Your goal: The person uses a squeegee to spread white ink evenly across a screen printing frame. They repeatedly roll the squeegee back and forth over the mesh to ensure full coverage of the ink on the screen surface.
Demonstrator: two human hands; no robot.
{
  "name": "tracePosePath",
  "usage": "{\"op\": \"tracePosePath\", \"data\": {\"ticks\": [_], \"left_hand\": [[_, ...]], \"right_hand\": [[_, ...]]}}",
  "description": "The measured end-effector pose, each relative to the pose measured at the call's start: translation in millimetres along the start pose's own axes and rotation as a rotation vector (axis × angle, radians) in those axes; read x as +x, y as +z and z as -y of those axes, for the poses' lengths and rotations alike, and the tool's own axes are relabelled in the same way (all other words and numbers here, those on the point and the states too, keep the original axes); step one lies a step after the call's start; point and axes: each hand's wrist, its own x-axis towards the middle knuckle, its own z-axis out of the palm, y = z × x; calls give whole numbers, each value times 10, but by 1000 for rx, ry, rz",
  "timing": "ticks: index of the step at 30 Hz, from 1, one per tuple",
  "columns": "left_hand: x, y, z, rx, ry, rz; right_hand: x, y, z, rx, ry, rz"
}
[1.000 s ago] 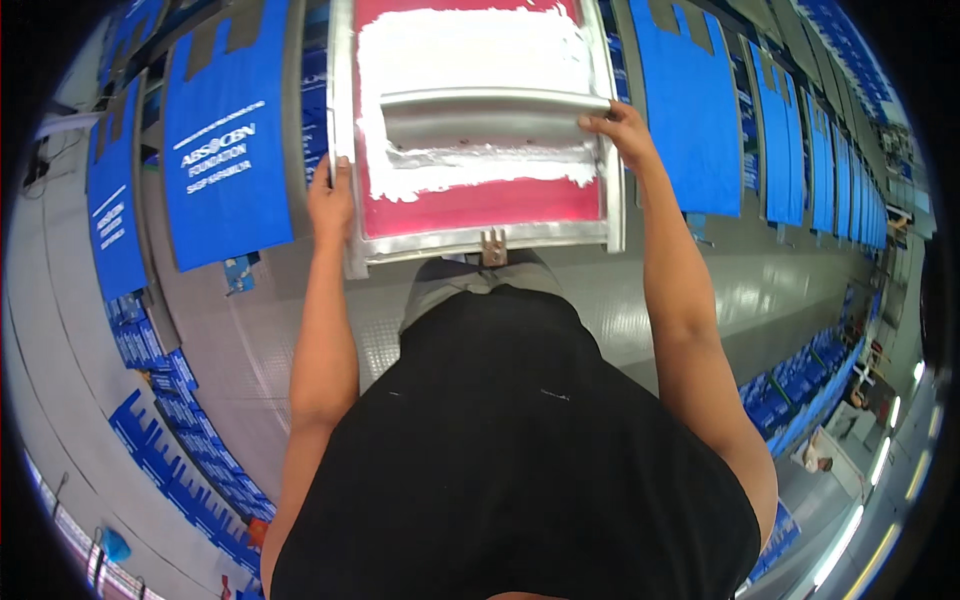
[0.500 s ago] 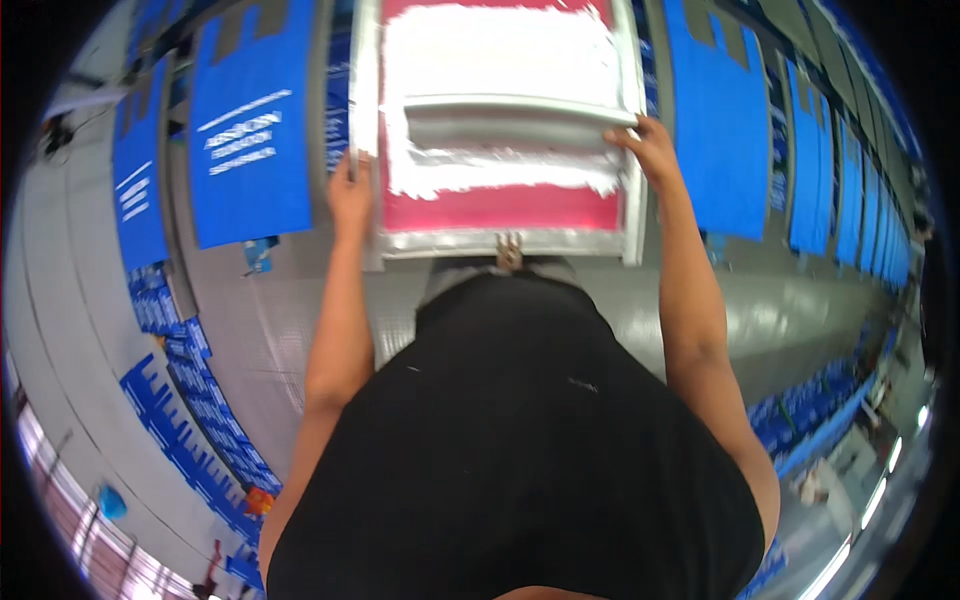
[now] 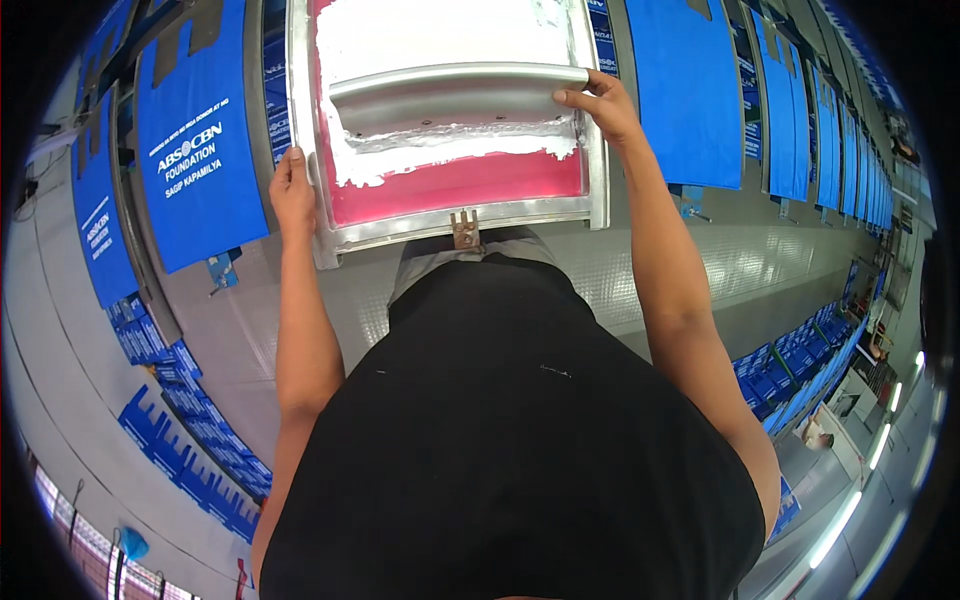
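On the far left of a long printing table (image 3: 700,270), blue fabric bags (image 3: 200,150) with white lettering lie flat in a row, and stacks of more blue bags (image 3: 190,430) sit on the floor below. Next comes the left hand (image 3: 292,190), its fingers curled over the left rail of a metal-framed printing screen (image 3: 455,215), gripping it. The screen lies flat on the table directly in front of the person, its mesh pink and smeared with thick white ink (image 3: 450,155). Across the mesh stands a long grey squeegee (image 3: 455,95), reaching almost from rail to rail. The right hand (image 3: 600,100) holds the squeegee's right end, fingers hooked over its top edge. A small metal clamp (image 3: 464,228) sits at the middle of the frame's near rail. To the right, more blue bags (image 3: 690,90) run along the table into the distance.

The frame looks rigid and fairly light for its width, best taken by its bare side rails; the mesh is likely taut but easy to damage, and the wet ink would be slippery. The squeegee seems stiff and is probably steadiest held near both ends of its clean top edge.
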Motion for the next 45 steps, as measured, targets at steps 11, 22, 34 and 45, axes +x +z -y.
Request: {"op": "tracePosePath", "data": {"ticks": [11, 22, 34, 45], "left_hand": [[-270, 11, -762, 598, 649, -10], [353, 718, -1900, 997, 741, 434], [4, 633, -1263, 1011, 755, 384], [-817, 372, -828, 820, 734, 423]], "right_hand": [[-448, 105, 535, -971, -131, 196], [370, 235, 1022, -1092, -336, 129], [-7, 459, 679, -1129, -375, 151], [-903, 632, 450, -1060, -338, 99]]}}
